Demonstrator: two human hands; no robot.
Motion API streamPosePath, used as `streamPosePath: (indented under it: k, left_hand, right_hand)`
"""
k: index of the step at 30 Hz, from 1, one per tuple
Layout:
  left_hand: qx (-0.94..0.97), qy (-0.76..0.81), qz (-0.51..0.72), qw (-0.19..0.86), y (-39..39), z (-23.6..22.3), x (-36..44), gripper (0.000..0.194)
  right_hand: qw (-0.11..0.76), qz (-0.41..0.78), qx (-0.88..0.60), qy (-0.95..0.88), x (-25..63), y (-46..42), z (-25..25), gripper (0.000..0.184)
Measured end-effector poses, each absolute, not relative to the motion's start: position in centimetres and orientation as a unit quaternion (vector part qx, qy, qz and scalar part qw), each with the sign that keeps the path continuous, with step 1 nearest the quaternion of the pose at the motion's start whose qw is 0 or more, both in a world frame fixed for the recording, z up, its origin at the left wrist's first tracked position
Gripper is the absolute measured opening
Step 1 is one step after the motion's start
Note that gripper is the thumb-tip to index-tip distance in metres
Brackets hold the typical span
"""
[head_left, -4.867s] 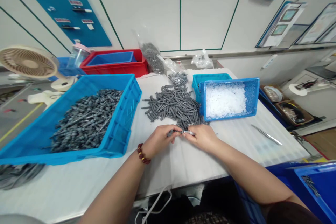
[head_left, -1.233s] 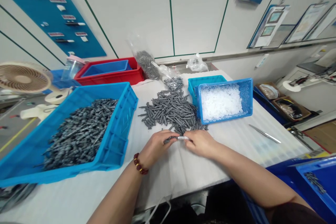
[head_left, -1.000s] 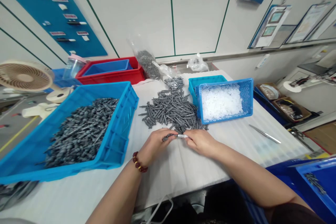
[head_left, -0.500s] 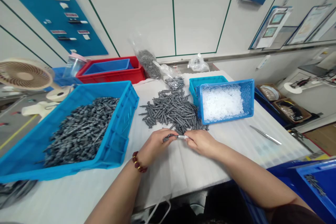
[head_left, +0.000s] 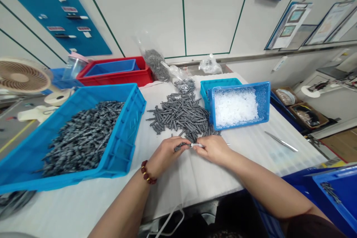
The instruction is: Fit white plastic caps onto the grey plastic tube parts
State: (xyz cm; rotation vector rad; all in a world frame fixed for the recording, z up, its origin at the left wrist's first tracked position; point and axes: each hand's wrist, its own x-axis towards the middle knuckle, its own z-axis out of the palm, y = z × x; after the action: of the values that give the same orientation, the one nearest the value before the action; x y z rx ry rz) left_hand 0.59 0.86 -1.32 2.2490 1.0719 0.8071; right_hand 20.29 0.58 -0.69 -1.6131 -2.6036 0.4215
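Little has moved: the left hand and right hand stay clamped together on a slender grey ribbed plastic part just in front of a loose pile of matching grey parts, where a slipping grip could drop it back among them.

1. A round fan stands at the far left of the bench.
2. A red crate holds a blue tray, with a clear jar with a pink lid just beside it.
3. Steel tweezers lie on the bench, right of the hands.
4. A blue board with labels and small tools hangs on the white wall.
5. Two brown trays sit on a low shelf at right.
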Motion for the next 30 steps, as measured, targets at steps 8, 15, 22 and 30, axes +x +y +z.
streamPosePath:
  k: [8, 15, 22, 30]
  left_hand:
    - [0.824, 0.404, 0.294, 0.267, 0.8, -1.4, 0.6, 0.016]
    - [0.806, 0.402, 0.309, 0.306, 1.1, -1.1, 0.2, 0.016]
    - [0.475, 0.532, 0.502, 0.490, 2.5, 0.1, -1.8, 0.035]
    - [0.636, 0.667, 0.285, 0.264, 2.7, -0.5, -2.0, 0.030]
  right_hand:
    - [0.002, 0.130, -0.553, -0.823, 20.0, 0.5, -0.4, 0.045]
    - [0.002, 0.127, -0.589, -0.798, 19.9, 0.5, -0.3, 0.039]
    - [0.070, 0.148, -0.553, -0.817, 20.6, 0.9, -0.5, 0.022]
    - [0.132, 0.195, -0.521, -0.820, 20.8, 0.9, -1.2, 0.022]
